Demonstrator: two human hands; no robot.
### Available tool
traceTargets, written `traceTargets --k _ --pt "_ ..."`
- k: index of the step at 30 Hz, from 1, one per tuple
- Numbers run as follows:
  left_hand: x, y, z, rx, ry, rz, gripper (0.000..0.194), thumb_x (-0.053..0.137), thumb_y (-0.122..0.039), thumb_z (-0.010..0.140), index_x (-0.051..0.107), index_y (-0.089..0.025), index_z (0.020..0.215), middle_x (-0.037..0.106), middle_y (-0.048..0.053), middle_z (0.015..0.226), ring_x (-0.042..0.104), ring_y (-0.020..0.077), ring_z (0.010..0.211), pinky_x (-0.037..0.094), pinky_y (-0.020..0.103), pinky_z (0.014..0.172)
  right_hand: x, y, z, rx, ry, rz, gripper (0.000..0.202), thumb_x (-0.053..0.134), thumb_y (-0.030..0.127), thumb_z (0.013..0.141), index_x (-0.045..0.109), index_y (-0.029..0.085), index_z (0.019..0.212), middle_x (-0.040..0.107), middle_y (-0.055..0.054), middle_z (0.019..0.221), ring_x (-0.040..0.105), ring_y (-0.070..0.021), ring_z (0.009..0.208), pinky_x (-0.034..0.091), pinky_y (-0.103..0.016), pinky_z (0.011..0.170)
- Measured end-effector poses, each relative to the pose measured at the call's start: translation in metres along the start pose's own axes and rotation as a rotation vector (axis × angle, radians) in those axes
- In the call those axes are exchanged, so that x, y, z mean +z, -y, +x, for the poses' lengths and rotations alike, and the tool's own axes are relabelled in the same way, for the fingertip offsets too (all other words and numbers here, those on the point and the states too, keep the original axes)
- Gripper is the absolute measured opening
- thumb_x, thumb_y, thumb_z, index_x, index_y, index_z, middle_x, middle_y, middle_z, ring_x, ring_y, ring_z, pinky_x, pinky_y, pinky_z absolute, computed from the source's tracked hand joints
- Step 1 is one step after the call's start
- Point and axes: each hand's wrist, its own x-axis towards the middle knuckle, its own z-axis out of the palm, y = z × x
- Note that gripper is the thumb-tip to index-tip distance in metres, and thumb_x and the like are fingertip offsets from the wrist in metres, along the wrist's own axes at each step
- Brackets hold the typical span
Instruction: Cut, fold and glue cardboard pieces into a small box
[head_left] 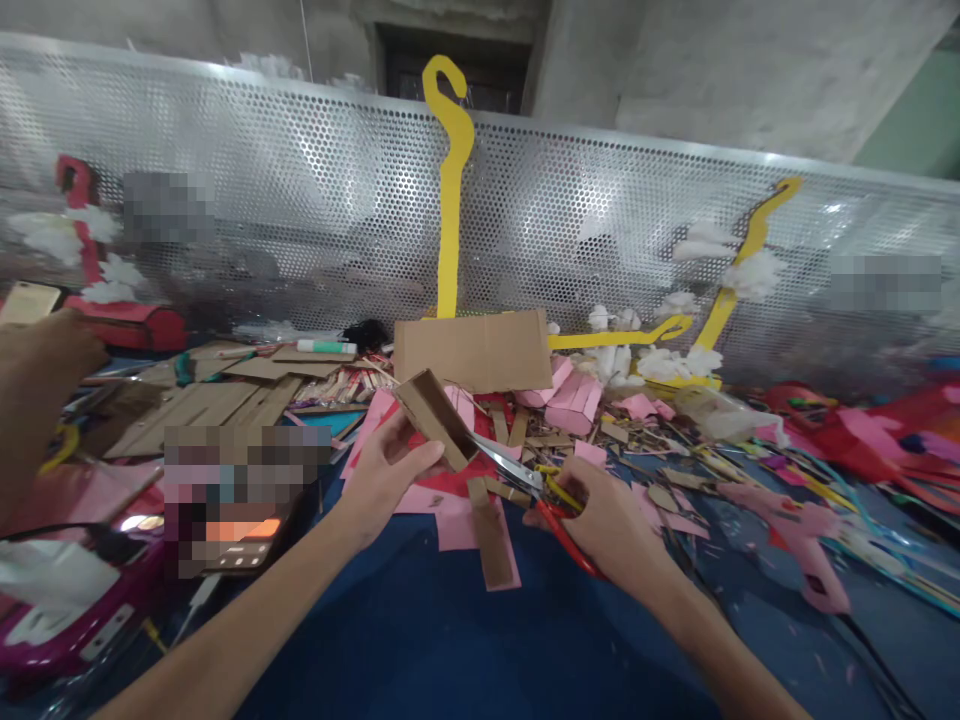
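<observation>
Cluttered dark-blue desk [382, 640], perforated silver metal partition [322, 190] behind. Left hand [382, 480] clamped on small hollow brown cardboard box [436, 415], raised above pink paper scraps [456, 528] mid-desk. Right hand [609, 505] wrapped around red-and-yellow-handled steel scissors [517, 469], tips at box's lower end; can't tell if they're biting. Risk: blades slipping off the edge could nick left thumb; gripping too hard could crush thin walls.

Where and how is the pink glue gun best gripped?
Probably by the handle, right hand coming from the near side once its scissors are down: the glue gun lies on its side, handle nearest, nozzle pointing left, cord trailing from the handle's end.
</observation>
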Motion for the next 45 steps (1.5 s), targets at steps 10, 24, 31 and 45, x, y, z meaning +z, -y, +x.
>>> traceTargets --k 10,24,31,45 --pt "0.008 0.001 -0.002 -0.061 -0.036 -0.135 0.035 0.086 -0.025 0.076 0.072 -0.023 0.108 0.075 0.006 0.115 0.073 0.0269 0.103 0.065 0.037 0.082 0.003 -0.002 0.001 0.002 0.028 0.032 0.046 0.085 0.046 0.068 0.044 0.025 0.067 0.055 0.005 0.059 0.047 -0.0157 0.057 0.029 -0.026 0.052" --pt "0.012 -0.005 -0.003 -0.116 -0.053 -0.207 0.033 0.086 -0.023 0.074 0.070 -0.019 0.103 0.077 0.006 0.101 0.075 0.0262 0.098 0.061 0.036 0.084 0.007 -0.003 0.001 0.069 0.007 0.118 0.040 0.082 0.045 0.070 0.047 0.025 0.070 0.061 0.004 0.061 0.053 -0.0174 0.058 0.036 -0.026 0.052" --pt "0.010 -0.006 -0.002 -0.090 -0.036 -0.188 0.030 0.085 -0.021 0.073 0.071 -0.019 0.100 0.076 0.006 0.104 0.073 0.0267 0.099 0.061 0.038 0.085 0.004 -0.003 0.002 0.073 0.034 0.073 0.042 0.083 0.048 0.067 0.058 0.024 0.091 0.074 -0.004 0.087 0.069 -0.0269 0.080 0.048 -0.031 0.065" --pt "0.010 -0.001 -0.005 -0.102 0.022 -0.166 0.034 0.085 -0.021 0.076 0.075 -0.020 0.108 0.077 0.007 0.106 0.074 0.0239 0.093 0.064 0.033 0.077 0.006 -0.004 0.003 0.028 -0.044 0.060 0.034 0.081 0.043 0.069 0.054 0.025 0.077 0.070 -0.001 0.072 0.063 -0.0220 0.065 0.041 -0.028 0.058"
